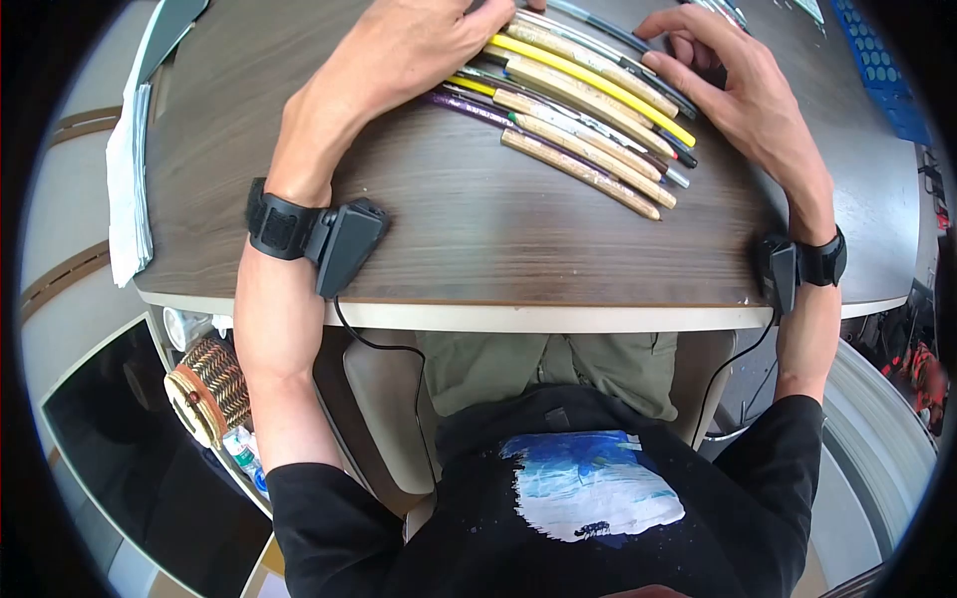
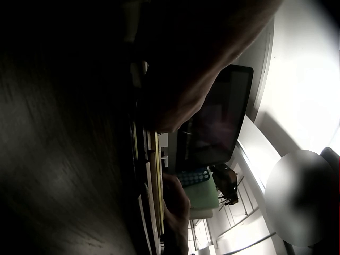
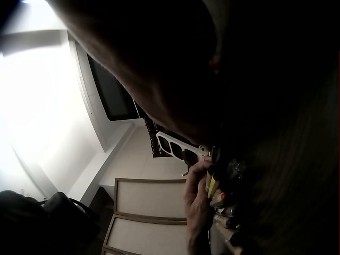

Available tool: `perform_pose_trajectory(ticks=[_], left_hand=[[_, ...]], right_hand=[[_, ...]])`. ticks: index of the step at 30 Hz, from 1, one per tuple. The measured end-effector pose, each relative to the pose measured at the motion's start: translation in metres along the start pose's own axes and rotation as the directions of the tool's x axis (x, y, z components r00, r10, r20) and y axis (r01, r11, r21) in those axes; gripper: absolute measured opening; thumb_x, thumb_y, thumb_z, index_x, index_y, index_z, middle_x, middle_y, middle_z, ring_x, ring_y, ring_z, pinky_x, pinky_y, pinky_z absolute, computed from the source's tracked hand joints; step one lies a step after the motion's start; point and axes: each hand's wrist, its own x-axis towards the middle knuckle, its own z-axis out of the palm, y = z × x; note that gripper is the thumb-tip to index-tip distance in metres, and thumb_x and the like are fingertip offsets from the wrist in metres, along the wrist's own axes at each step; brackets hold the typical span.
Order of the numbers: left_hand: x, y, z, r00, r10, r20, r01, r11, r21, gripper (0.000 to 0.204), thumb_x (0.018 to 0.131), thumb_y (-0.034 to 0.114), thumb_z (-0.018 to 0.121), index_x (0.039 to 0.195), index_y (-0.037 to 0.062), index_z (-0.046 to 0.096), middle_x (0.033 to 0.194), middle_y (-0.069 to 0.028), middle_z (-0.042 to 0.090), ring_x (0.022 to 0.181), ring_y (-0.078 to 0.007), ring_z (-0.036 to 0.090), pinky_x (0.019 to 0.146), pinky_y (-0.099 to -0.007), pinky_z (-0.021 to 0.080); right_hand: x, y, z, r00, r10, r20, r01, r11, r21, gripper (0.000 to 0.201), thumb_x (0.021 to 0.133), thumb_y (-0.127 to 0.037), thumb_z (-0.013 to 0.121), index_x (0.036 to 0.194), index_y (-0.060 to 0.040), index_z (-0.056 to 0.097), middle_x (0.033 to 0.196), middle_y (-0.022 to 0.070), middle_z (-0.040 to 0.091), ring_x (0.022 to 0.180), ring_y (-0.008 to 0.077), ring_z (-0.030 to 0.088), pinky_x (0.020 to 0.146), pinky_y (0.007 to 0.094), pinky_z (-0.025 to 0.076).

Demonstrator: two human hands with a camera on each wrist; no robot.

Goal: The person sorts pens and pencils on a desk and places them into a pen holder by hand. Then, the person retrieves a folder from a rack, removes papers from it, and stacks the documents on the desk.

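Pencils and pens lie side by side in a slanting row on the desk, among them a bright yellow pencil [image 1: 598, 75], a plain wooden pencil [image 1: 583, 175] at the near edge and a purple one [image 1: 469, 108]. At the row's upper left ends is the left hand [image 1: 414, 50], its thumb near the far pencils; most of its fingers are hidden or cut off. A dark grey pencil [image 1: 598, 22] lies at the far side, its right end between the thumb and index finger of the right hand [image 1: 743, 85]. Both wrist views are dark; the left wrist view shows pencils [image 2: 155, 180] edge-on.
White papers [image 1: 130, 189] hang over the desk's left edge. A blue perforated tray [image 1: 877, 65] is at the upper right. The desk's pale front edge [image 1: 548, 317] is close to the person's body, and cables run down from both wrist cameras. A woven drum-like object [image 1: 204, 389] stands lower left.
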Motion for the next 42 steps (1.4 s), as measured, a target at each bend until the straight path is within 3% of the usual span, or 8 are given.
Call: perform_pose_trajectory(ticks=[2,5,9,10,13,31,37,42], left_hand=[[-0.001,0.003,0.000,1.000,-0.021,0.001,0.021,1.000,-0.005,0.017,0.104,0.007,0.056,0.113,0.0032,0.069,0.114,-0.0128,0.067,0.119,-0.0303,0.058,0.112,-0.0415,0.041],[0.001,0.007,-0.003,0.998,-0.052,0.047,0.051,0.999,0.008,0.017,0.103,0.006,0.055,0.111,0.0042,0.069,0.114,-0.0120,0.067,0.117,-0.0285,0.058,0.110,-0.0417,0.039],[0.004,0.011,-0.007,0.994,-0.092,0.067,0.092,0.996,0.002,0.017,0.101,0.005,0.054,0.109,0.0043,0.069,0.111,-0.0115,0.066,0.114,-0.0278,0.058,0.107,-0.0423,0.040],[0.004,0.009,-0.010,0.983,-0.145,0.116,0.145,0.989,0.006,0.017,0.105,0.012,0.059,0.114,0.0058,0.072,0.122,-0.0131,0.067,0.123,-0.0298,0.058,0.112,-0.0444,0.039],[-0.003,0.008,0.002,0.996,-0.086,0.018,0.084,0.994,0.076,0.023,0.108,0.012,0.052,0.116,0.0081,0.073,0.121,-0.0069,0.069,0.122,-0.0250,0.059,0.115,-0.0430,0.042],[-0.003,0.007,0.002,0.994,-0.105,0.010,0.104,0.992,0.069,0.021,0.106,0.009,0.052,0.113,0.0083,0.072,0.120,-0.0073,0.068,0.119,-0.0260,0.059,0.116,-0.0436,0.039],[-0.003,0.008,0.000,0.992,-0.124,0.029,0.122,0.990,0.076,0.021,0.107,0.009,0.052,0.113,0.0087,0.072,0.120,-0.0073,0.068,0.122,-0.0256,0.060,0.123,-0.0471,0.035],[-0.003,0.008,-0.001,0.990,-0.137,0.030,0.135,0.989,0.065,0.020,0.107,0.010,0.053,0.115,0.0091,0.071,0.122,-0.0077,0.068,0.125,-0.0257,0.061,0.129,-0.0527,0.029]], right_hand=[[-0.003,0.015,0.011,0.999,-0.034,-0.029,0.035,0.999,0.031,0.023,0.103,-0.023,0.077,0.123,-0.0112,0.076,0.084,-0.0010,0.045,0.075,0.0132,0.043,0.067,0.0334,0.039],[-0.005,0.015,0.013,0.998,-0.033,-0.054,0.034,0.999,0.025,0.020,0.103,-0.024,0.076,0.118,-0.0112,0.075,0.080,0.0004,0.049,0.074,0.0157,0.049,0.068,0.0364,0.045],[-0.004,0.016,0.011,0.994,-0.072,-0.083,0.074,0.997,0.023,0.020,0.102,-0.023,0.077,0.118,-0.0110,0.075,0.081,0.0002,0.048,0.072,0.0157,0.047,0.067,0.0364,0.044],[-0.004,0.017,0.012,0.995,-0.063,-0.079,0.064,0.998,0.013,0.021,0.102,-0.024,0.077,0.118,-0.0109,0.074,0.081,0.0003,0.049,0.073,0.0155,0.048,0.067,0.0365,0.044],[-0.006,0.014,0.012,0.997,-0.039,-0.070,0.042,0.999,0.033,0.021,0.102,-0.024,0.077,0.117,-0.0105,0.074,0.082,0.0006,0.050,0.074,0.0156,0.050,0.069,0.0366,0.045],[-0.004,0.011,0.003,0.999,0.015,-0.034,-0.012,0.997,0.082,0.019,0.099,-0.021,0.077,0.111,-0.0065,0.073,0.087,0.0049,0.061,0.080,0.0212,0.059,0.073,0.0393,0.050],[-0.005,0.015,0.003,0.997,-0.020,-0.080,0.024,0.998,0.049,0.019,0.098,-0.021,0.079,0.109,-0.0066,0.074,0.087,0.0048,0.061,0.081,0.0211,0.058,0.073,0.0395,0.050],[-0.004,0.016,-0.006,0.982,0.063,-0.180,-0.047,0.995,0.092,0.020,0.097,-0.022,0.080,0.108,-0.0065,0.074,0.089,0.0053,0.062,0.085,0.0221,0.062,0.079,0.0391,0.054]])
